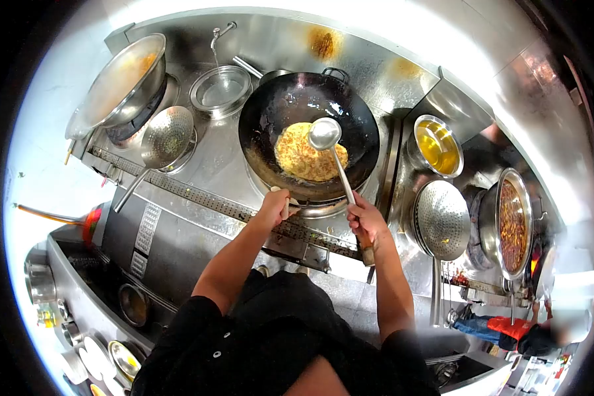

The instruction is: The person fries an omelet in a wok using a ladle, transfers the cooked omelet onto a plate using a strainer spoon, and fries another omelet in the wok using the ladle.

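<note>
In the head view a black wok (261, 125) sits on the steel stove, with a flat, browned yellow egg omelette (303, 158) inside it. My left hand (275, 206) is closed at the wok's near edge, over a pale, cloth-like piece (286, 206); the grip itself is partly hidden. My right hand (368, 221) is wrapped around the wooden-ended handle of a steel ladle (325, 133). The ladle's bowl is over the far side of the omelette, and I cannot tell whether it touches.
A steaming steel pan (129, 86) and a perforated strainer (167, 137) are on the left. Behind stands a round steel basin (220, 91) beneath a tap (216, 43). To the right are a bowl of yellow oil (437, 146), another strainer (442, 220) and a pan of dark red-brown food (513, 228). Another person (508, 330) is far right.
</note>
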A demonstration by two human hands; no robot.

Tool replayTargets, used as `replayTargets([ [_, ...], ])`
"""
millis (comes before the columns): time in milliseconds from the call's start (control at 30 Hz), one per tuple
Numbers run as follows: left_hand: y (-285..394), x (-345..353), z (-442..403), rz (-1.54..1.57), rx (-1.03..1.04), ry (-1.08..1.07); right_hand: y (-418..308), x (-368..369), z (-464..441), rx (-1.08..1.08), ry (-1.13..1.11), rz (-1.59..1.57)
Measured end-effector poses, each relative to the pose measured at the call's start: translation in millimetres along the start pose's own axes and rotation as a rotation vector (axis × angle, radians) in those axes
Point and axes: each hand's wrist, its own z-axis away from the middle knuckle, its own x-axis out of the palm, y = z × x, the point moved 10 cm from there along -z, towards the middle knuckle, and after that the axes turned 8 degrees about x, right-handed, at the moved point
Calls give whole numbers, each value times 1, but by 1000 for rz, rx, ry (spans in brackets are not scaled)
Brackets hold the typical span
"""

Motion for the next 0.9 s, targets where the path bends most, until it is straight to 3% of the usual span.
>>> replayTargets([
  [133,17,3,23,19,108,84,7,-4,-1,-72,131,65],
  [233,0,5,1,89,77,-24,-6,7,12,-130,52,146],
  [367,-7,3,4,117,-65,-28,-12,14,44,-370,437,496],
  [500,-17,9,3,183,-118,0,-7,20,43,-264,353,424],
  [633,-22,0,-5,111,-71,-29,13,30,61,-408,560,539],
  [667,-8,2,21,108,-68,-12,9,47,85,-311,466,379],
  [767,40,-2,95,90,-28,122,16,51,114,-404,435,359],
  [800,45,2,107,104,-42,34,18,54,121,-393,467,412],
  [833,3,-10,46,63,-94,-88,26,59,121,-362,440,262],
  [867,-17,-15,13,148,41,-139,28,63,122,-369,407,206],
  [900,-23,-23,22,169,70,-142,32,68,127,-369,379,143],
])
